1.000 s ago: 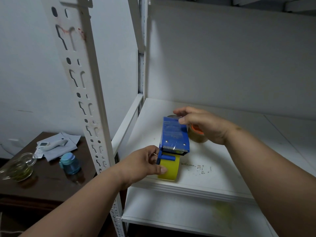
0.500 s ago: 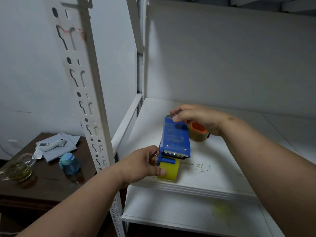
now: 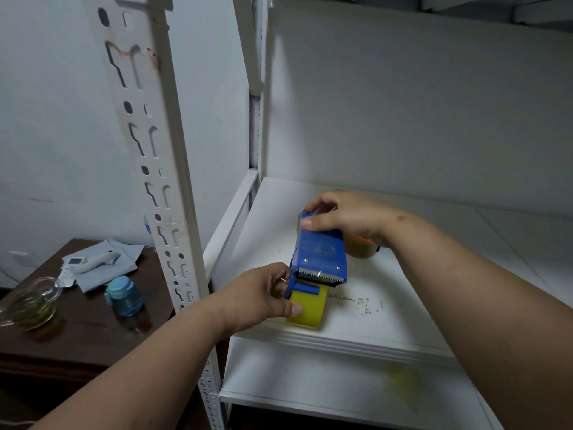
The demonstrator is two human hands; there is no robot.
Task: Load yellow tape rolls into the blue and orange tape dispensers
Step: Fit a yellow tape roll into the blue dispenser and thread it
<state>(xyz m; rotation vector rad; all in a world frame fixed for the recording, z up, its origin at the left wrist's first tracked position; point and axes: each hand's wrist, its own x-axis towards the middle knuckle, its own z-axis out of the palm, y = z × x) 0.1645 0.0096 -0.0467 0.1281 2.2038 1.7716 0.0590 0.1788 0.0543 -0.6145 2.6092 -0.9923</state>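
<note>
A blue tape dispenser (image 3: 320, 249) lies over the white shelf (image 3: 403, 311), its toothed blade facing me. A yellow tape roll (image 3: 310, 308) sits at its near end, close to the shelf's front edge. My left hand (image 3: 263, 294) grips the roll and the dispenser's near left side, thumb on the roll. My right hand (image 3: 344, 217) holds the dispenser's far end from above. Behind my right hand an orange dispenser with a brownish tape roll (image 3: 361, 247) shows only in part.
A white slotted upright post (image 3: 161, 187) stands left of the shelf. A lower shelf (image 3: 310, 386) lies beneath. At the left, a dark wooden table (image 3: 80, 330) carries a glass jug (image 3: 29, 304), a blue bottle (image 3: 124, 296) and papers with a white thermometer (image 3: 96, 261).
My right hand slid leftward onto the dispenser's far end, uncovering more of the orange dispenser behind. The left hand and yellow roll stayed nearly still.
</note>
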